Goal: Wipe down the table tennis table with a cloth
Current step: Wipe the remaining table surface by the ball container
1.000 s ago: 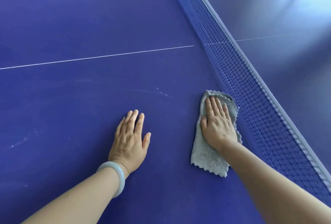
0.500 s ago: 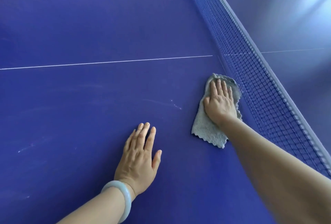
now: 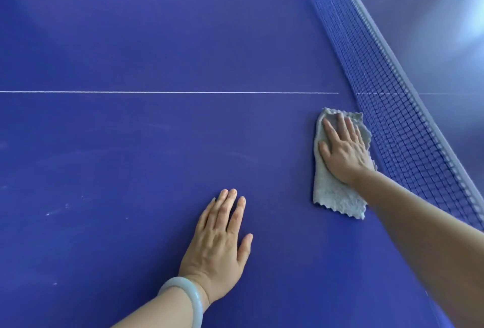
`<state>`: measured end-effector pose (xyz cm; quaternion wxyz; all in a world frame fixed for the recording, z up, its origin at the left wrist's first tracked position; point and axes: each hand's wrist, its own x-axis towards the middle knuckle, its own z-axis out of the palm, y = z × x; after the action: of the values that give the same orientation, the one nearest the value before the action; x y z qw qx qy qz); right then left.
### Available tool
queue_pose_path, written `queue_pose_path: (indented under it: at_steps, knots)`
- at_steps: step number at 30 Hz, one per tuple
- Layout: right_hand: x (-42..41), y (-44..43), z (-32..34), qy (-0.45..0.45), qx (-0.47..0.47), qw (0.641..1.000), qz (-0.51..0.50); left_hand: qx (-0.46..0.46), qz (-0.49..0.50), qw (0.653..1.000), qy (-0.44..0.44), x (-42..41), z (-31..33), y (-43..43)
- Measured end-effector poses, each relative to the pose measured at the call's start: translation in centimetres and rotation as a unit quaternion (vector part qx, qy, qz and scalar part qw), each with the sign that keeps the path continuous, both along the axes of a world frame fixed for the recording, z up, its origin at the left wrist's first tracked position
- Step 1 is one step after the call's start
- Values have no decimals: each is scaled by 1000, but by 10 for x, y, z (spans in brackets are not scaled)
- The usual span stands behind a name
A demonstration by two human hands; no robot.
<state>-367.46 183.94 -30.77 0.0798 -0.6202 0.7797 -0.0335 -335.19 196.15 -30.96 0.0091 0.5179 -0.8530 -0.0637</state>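
Head view is showing the right hand (image 3: 343, 149) lying flat, fingers straight and spread, pressing on a pale grey scallop-edged microfibre cloth (image 3: 332, 196) on the deep blue table-tennis worktop (image 3: 131, 39); nothing gripped, just palm pressure. Cloth is lying on the right side, just beside the dark blue mesh net w/ grey top tape (image 3: 387, 107); touching the net's foot or not, can't tell. Its long axis is running near-to-far, approx. along the net, w/ the far end under the fingers and the near end trailing bare beside the forearm. Left hand (image 3: 222, 238) is resting flat and relaxed on bare worktop, well left of the cloth and nearer, holding nothing; a pale jade-like bangle (image 3: 183, 299) is sitting on that wrist. Thin white centre line (image 3: 167, 92) is running left-right just beyond the cloth's far end. Key relation for the next stroke, prob.: open surface is lying left and far of the cloth, net blocking the right, so the right hand is looking best placed to push far over the line or sweep left. Faint whitish smudges (image 3: 56, 211) are showing at near left, so the job is looking partway done at most.
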Motion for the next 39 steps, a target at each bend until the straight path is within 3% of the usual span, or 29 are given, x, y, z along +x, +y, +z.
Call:
queue_pose_path:
  at_steps: [3,8,13,16,19,21,24,26,28,32,34,37,39]
  knots:
    - [-4,-52,-3,7,12,999,-39,-3,-2,1000,2,0,-3,0]
    - [-2,-84,0,2,27,999,-22,-9,-4,1000,-5,0,-4,1]
    - [25,-12,9,-7,3,987,160,-12,-3,1000,-10,-3,-2,1]
    - [39,64,5,-11,3,950,312,-1,2,1000,-12,-3,0,0]
    - [25,91,2,-8,8,926,376,2,10,1000,-9,-4,1,1]
    - [15,72,3,-7,0,944,331,1,10,1000,-6,-5,1,1]
    - [13,27,5,-2,-13,992,122,-4,12,1000,-1,-4,1,2]
    - [28,13,5,-12,-4,999,38,-3,12,1000,2,-3,0,1]
    - [59,32,3,-19,-18,998,49,-4,11,1000,6,-3,-1,2]
    - [110,160,-5,-31,-28,968,248,2,8,1000,20,-4,0,0]
    - [80,190,-3,-35,-7,970,241,7,9,1000,25,-4,-2,0]
    - [6,172,3,-1,-11,999,32,11,12,1000,21,-3,-4,0]
    - [-19,148,7,-28,28,995,-96,9,12,1000,20,-4,-4,-1]
